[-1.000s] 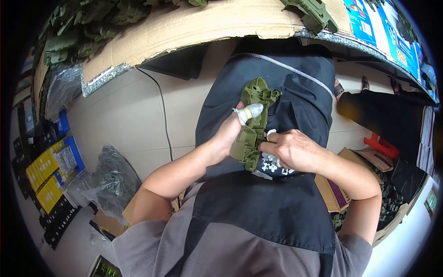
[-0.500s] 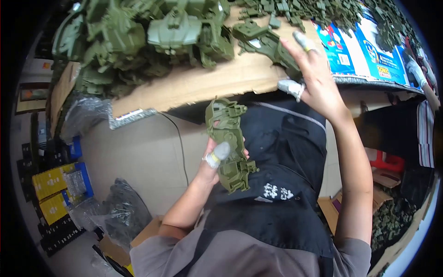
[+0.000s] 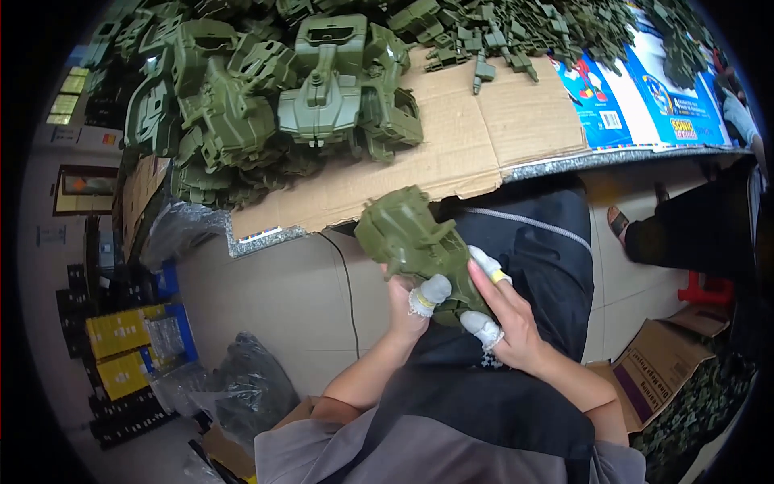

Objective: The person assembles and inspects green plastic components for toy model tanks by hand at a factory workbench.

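Over my lap I hold an olive-green plastic toy vehicle body (image 3: 411, 234), slightly blurred, tilted with its far end toward the table edge. My left hand (image 3: 403, 315) grips its near left side, the white-wrapped thumb lying on top. From the right, my right hand (image 3: 512, 327) presses on the near end, its thumb and index finger also in white finger covers. The palms' side and the underside of the toy are hidden. Beyond it on the table stands a pile of similar green vehicle bodies (image 3: 322, 101).
Torn cardboard (image 3: 476, 121) covers the table's near part. Small green plastic parts (image 3: 516, 36) heap at the back, beside blue printed sheets (image 3: 677, 105). At right are another person's leg (image 3: 685, 218) and an open carton (image 3: 657, 371); yellow boxes (image 3: 121, 355) stand at left.
My right hand has come back from the table to the toy in my left hand. The green piece it touched there is gone from the cardboard. The held toy has turned.
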{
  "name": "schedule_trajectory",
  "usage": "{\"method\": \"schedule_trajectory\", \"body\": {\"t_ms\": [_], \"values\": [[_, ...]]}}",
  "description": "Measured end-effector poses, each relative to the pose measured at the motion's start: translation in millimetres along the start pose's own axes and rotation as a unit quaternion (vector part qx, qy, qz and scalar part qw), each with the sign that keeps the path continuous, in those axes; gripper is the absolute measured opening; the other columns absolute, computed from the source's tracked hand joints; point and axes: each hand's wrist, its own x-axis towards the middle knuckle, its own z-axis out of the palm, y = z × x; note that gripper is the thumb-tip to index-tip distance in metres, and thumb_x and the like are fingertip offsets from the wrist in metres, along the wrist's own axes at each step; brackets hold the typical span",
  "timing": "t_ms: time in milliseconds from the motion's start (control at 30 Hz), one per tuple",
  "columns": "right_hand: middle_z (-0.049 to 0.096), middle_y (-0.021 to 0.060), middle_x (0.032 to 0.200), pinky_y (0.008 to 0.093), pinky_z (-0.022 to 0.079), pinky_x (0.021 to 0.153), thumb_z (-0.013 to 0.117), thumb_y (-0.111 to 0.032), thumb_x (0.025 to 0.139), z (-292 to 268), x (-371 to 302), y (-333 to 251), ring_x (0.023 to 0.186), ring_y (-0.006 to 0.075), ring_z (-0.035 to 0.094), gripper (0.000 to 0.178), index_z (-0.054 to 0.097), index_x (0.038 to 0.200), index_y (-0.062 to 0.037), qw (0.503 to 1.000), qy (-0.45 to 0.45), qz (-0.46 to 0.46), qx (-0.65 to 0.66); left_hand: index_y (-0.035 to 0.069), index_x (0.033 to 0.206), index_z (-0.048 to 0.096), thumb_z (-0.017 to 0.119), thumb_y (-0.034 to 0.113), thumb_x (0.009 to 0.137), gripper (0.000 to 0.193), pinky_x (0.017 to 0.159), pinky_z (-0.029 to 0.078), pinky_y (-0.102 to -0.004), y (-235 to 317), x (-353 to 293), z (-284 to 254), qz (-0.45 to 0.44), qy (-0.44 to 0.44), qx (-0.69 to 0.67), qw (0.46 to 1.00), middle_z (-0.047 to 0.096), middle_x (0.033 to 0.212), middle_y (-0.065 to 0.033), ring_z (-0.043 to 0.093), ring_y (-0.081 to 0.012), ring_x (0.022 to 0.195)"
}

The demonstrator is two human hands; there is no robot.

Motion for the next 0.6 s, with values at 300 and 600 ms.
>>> {"method": "schedule_trajectory", "body": {"t_ms": [300,600], "values": [[0.039,0.0136,0.137,0.0320,0.035,0.098,0.064,-0.012,0.082,2,-6,27,0.122,0.0205,0.041,0.070,0.027,0.141,-0.0128,0.841,-0.133,0.244,0.464,0.001,0.125,0.041,0.073,0.027,0.074,0.065,0.087,0.049,-0.0403,-5,-7,-22,-0.102,-0.003,-0.028,0.994,0.054,0.114,-0.0123,0.055,-0.0253,0.104],[0.057,0.0208,0.103,0.0421,0.045,0.085,0.052,0.008,0.059,-34,-3,44,0.099,0.0369,0.055,0.072,0.041,0.130,-0.0040,0.976,-0.169,0.128,-0.045,0.003,0.134,0.037,0.068,0.037,0.074,0.075,0.104,0.007,-0.0599,59,7,13,0.222,-0.304,0.652,0.658,0.045,0.127,-0.0178,0.036,-0.0341,0.126]]}}
